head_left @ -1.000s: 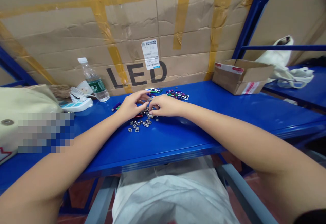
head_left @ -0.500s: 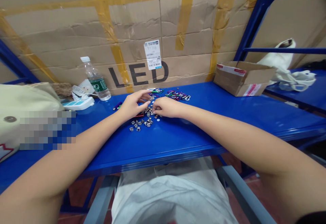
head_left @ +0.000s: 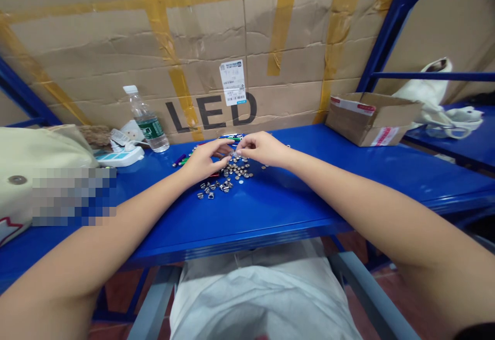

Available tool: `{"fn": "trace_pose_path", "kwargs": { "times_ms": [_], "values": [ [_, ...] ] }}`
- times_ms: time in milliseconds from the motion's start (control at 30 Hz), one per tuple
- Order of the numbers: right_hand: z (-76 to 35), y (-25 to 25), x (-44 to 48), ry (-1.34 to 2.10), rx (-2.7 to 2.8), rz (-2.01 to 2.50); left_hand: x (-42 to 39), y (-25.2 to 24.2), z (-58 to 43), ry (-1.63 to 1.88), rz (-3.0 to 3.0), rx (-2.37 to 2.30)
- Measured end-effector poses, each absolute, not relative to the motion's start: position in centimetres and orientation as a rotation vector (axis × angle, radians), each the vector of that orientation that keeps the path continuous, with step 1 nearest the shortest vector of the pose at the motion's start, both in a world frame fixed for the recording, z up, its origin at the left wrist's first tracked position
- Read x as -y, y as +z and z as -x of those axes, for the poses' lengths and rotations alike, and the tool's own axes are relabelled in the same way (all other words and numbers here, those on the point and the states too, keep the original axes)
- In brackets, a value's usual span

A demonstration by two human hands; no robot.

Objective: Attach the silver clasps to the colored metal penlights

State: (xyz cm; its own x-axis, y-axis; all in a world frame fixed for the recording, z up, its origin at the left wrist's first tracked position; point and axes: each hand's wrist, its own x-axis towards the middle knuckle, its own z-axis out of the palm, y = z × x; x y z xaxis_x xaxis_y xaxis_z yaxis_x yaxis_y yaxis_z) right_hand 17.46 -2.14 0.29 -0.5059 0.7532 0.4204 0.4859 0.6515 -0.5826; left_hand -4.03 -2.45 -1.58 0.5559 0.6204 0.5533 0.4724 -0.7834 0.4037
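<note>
My left hand (head_left: 207,160) is curved over the table with thumb and fingertips closed on a small shiny metal piece (head_left: 233,155). My right hand (head_left: 265,149) meets it there, its thumb and forefinger pinched together at the same spot; what those fingertips hold is too small to make out. Below the hands lies a loose heap of small round metal discs (head_left: 242,168). Nearer to me are several slotted silver metal pieces (head_left: 219,187). Coloured pens or tubes (head_left: 180,160) lie partly under my left hand. My right hand hides most of the coloured carabiners behind it.
On the left of the blue table (head_left: 270,200) are a cloth bag (head_left: 42,149), a white power strip (head_left: 121,157) and a water bottle (head_left: 149,123). An open cardboard box (head_left: 367,120) stands at the back right. A large taped carton (head_left: 209,35) rises behind.
My right hand has lifted from the disc heap, moving up and away to meet my left fingertips. More discs now show below. My left hand has barely moved.
</note>
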Motion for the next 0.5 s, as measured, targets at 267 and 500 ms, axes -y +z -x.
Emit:
{"fn": "trace_pose_path", "kwargs": {
  "times_ms": [267, 500],
  "values": [
    [-17.36, 0.33, 2.13, 0.507, 2.128, 0.974, 2.45, -1.74, 3.93, 1.048, -2.566, -0.906],
    [-17.04, -0.05, 2.02, 0.587, 2.079, 0.907, 2.53, -1.87, 3.77, 1.088, -2.498, -0.86]
  ]
}}
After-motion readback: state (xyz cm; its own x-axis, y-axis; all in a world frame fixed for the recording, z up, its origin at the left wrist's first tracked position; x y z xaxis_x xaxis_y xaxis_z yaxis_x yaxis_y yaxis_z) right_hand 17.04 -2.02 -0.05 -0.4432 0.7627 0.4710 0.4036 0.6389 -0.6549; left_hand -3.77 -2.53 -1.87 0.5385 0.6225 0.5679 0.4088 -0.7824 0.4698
